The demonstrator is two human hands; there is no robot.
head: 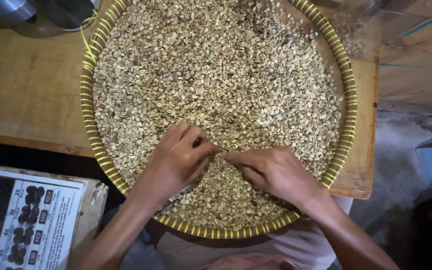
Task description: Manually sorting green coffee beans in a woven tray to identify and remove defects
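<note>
A big round woven tray with a yellow and dark striped rim (87,95) lies on a wooden table and juts over its near edge. Pale green-beige beans (216,70) cover it, with some darker ones mixed in. My left hand (176,160) rests on the beans near the tray's front, fingers curled and pinched together. My right hand (276,172) lies beside it, its fingertips meeting those of the left at the middle of the bean layer. Whether either hand pinches a bean is hidden by the fingers.
The wooden table (26,85) carries a metal vessel (11,12) at the back left and a clear bag of beans (353,30) at the back right. A printed chart with pictures of dark beans (31,220) sits at the lower left. Grey floor (401,170) lies to the right.
</note>
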